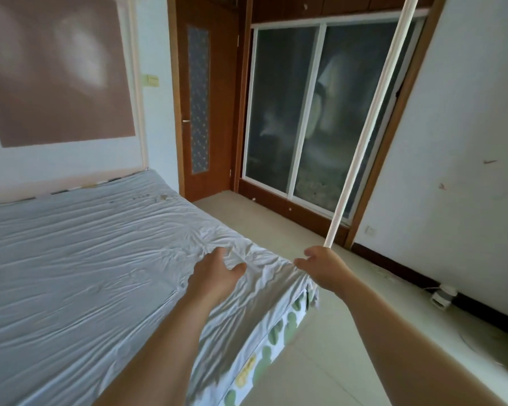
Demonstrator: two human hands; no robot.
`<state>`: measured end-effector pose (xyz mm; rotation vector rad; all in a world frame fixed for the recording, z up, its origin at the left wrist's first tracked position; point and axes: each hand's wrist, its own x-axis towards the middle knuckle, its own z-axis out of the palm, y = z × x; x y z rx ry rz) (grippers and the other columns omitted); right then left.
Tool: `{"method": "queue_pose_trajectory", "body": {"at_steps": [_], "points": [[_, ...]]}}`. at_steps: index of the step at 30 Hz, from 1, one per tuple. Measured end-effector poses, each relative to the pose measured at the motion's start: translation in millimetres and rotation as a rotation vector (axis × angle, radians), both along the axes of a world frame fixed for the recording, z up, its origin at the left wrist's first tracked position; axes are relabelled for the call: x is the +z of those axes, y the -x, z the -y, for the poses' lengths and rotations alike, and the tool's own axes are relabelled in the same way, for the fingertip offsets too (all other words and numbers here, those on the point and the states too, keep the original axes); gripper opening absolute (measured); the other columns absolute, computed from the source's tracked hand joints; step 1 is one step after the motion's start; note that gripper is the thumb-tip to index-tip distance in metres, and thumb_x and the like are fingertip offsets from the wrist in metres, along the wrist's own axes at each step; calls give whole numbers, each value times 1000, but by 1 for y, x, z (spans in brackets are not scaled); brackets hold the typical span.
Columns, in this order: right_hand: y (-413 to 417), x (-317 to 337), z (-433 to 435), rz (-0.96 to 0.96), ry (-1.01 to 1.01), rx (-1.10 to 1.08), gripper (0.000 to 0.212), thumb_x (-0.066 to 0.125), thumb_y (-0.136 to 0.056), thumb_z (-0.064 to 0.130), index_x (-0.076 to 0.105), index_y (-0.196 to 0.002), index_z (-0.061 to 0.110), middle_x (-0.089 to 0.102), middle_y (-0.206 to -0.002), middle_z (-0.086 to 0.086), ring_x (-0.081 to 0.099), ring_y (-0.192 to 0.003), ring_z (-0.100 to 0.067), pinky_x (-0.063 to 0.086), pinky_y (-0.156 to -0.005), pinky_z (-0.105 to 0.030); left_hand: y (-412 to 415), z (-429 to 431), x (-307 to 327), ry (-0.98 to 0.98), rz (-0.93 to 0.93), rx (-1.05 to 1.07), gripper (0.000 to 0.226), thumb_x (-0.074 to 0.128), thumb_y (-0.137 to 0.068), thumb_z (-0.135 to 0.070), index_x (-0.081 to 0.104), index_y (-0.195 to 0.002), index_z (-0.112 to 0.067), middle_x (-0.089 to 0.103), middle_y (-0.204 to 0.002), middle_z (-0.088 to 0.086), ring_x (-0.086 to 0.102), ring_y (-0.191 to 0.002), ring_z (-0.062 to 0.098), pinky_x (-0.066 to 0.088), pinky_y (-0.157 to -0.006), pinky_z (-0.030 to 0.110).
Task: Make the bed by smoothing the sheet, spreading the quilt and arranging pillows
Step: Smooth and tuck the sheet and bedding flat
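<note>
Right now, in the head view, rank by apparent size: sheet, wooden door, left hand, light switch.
1. sheet
2. wooden door
3. left hand, though nearness to the camera enlarges it
4. light switch

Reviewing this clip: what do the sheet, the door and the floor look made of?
Sheet: thin woven cloth, pale and matte; it holds many fine creases. Door: wood or veneer, reddish-brown, slight sheen. Floor: probably glazed tile, pale, with faint joint lines and soft reflections.
</note>
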<state>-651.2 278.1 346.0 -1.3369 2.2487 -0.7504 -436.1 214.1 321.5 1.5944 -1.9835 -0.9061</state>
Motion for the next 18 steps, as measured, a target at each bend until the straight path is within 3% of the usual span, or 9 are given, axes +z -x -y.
{"method": "queue_pose_trajectory", "body": {"at_steps": [3, 5, 7, 11, 18], "points": [[49, -10, 11, 45, 12, -19, 34, 62, -90, 29, 65, -106, 0, 62, -100, -12, 60, -89, -23, 46, -82, -30, 50, 16, -9, -11, -20, -53, 58, 60, -89, -45, 47, -135, -14, 56, -131, 4, 53, -120, 21, 41, -98, 31], [77, -16, 20, 67, 11, -49, 33, 62, -89, 24, 65, -97, -7, 60, -88, -23, 55, -72, -23, 46, -68, -30, 81, 29, -18, -21, -10, -86, 54, 60, -89, -45, 51, -132, -13, 59, -124, 2, 56, -115, 19, 41, -93, 28], [105, -21, 31, 86, 7, -66, 29, 61, -90, 21, 67, -98, -6, 64, -93, -26, 58, -73, -26, 48, -65, -29, 112, 45, -26, -32, -3, -111, 54, 59, -90, -44, 52, -132, -12, 60, -123, 3, 56, -115, 19, 41, -93, 27], [172, -23, 65, 120, 6, -77, 19, 61, -91, 20, 73, -93, 5, 64, -79, -1, 58, -77, -15, 43, -73, -25, 191, 90, -34, -26, 7, -169, 48, 57, -92, -41, 55, -129, -11, 61, -125, 3, 56, -115, 19, 41, -94, 27], [292, -14, 139, 145, -20, -129, 20, 61, -91, 26, 71, -103, 13, 68, -97, -4, 63, -93, -20, 48, -82, -29, 328, 168, -23, -27, 23, -248, 41, 56, -91, -45, 59, -119, -15, 64, -116, -1, 59, -107, 17, 44, -89, 27]]}}
